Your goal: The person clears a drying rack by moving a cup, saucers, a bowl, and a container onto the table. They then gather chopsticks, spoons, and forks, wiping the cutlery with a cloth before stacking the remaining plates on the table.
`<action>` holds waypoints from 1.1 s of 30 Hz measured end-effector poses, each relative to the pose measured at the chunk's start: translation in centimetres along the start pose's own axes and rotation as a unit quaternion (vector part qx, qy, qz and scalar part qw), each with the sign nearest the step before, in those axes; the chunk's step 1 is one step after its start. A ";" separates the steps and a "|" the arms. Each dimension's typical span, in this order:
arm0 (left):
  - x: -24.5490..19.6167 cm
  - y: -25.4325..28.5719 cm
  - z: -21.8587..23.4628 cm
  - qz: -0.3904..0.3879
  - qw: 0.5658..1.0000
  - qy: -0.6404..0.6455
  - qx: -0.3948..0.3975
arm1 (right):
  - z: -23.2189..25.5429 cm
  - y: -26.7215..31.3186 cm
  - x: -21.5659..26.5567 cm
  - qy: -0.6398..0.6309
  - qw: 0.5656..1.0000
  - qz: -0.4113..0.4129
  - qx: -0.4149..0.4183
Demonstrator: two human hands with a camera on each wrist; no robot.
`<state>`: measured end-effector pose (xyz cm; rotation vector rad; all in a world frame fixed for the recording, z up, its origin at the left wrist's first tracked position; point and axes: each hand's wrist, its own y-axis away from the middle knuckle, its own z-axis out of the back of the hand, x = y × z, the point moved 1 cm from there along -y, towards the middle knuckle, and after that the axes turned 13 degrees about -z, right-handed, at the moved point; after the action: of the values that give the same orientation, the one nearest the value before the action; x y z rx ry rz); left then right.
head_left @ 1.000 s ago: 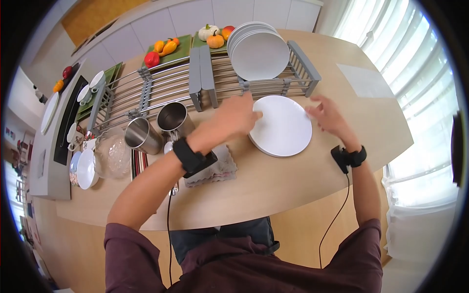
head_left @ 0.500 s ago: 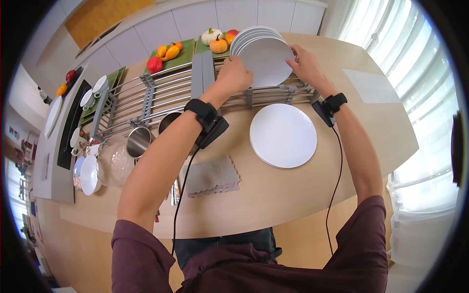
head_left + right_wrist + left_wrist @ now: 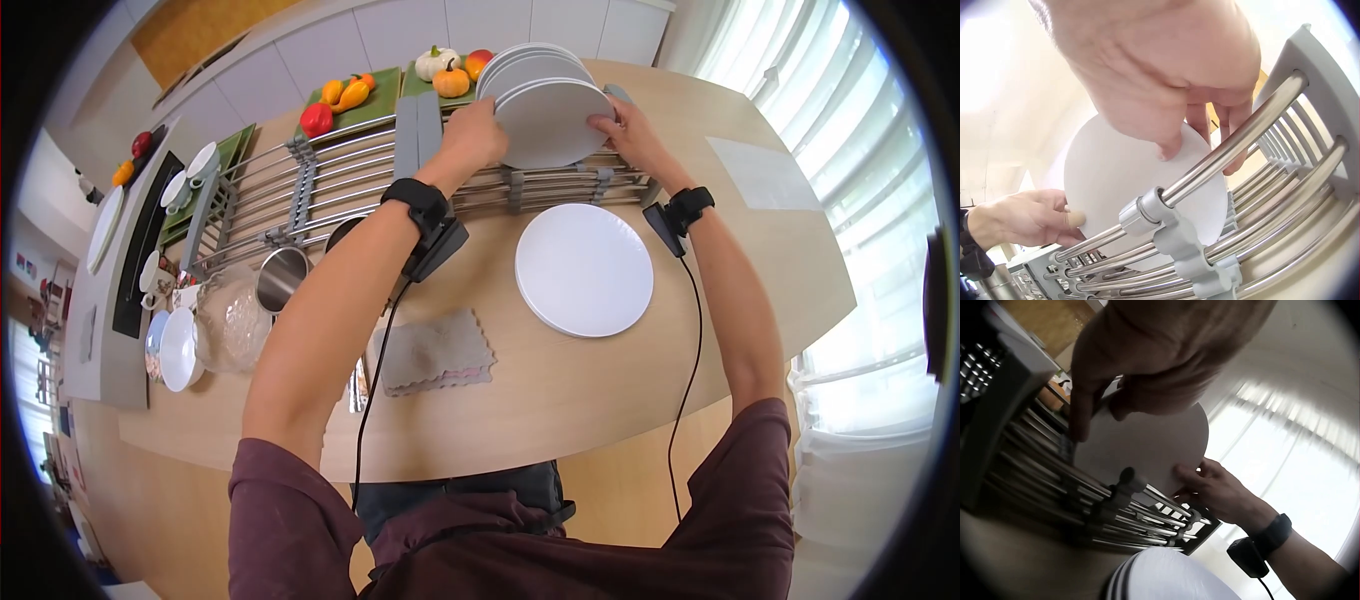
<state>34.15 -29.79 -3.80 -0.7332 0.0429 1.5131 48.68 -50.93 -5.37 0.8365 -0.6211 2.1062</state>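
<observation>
Both hands pinch the front white plate (image 3: 555, 128) by its opposite edges, in the metal dish rack (image 3: 345, 165). My left hand (image 3: 472, 138) holds the left edge, and my right hand (image 3: 634, 138) the right edge with its thumb on the plate's face. Behind it several more plates (image 3: 535, 58) lean back, with a gap showing between them and the held one. In the right wrist view the plate (image 3: 1129, 175) stands behind the rack's front bars (image 3: 1241, 150). A stack of white plates (image 3: 584, 270) lies flat on the table in front of the rack.
Folded grey cloths (image 3: 435, 352) lie left of the stack. Further left stand a metal cup (image 3: 282, 278), a clear glass bowl (image 3: 240, 320) and a white bowl (image 3: 182, 350). Green trays with pumpkins (image 3: 450, 82) and a red pepper (image 3: 317, 120) sit behind the rack.
Both hands moved from around the table stack up to the racked plates and took hold of the front one. That plate has come forward, apart from those behind it.
</observation>
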 end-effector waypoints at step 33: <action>-6.3 10.8 0.0 0.111 0.943 0.186 0.254 | 0.4 15.4 1.1 0.159 0.982 -0.092 0.044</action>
<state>23.71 -36.58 -5.34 -0.5922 0.7962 1.4649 36.00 -59.60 -6.61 0.5631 -0.2723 2.0483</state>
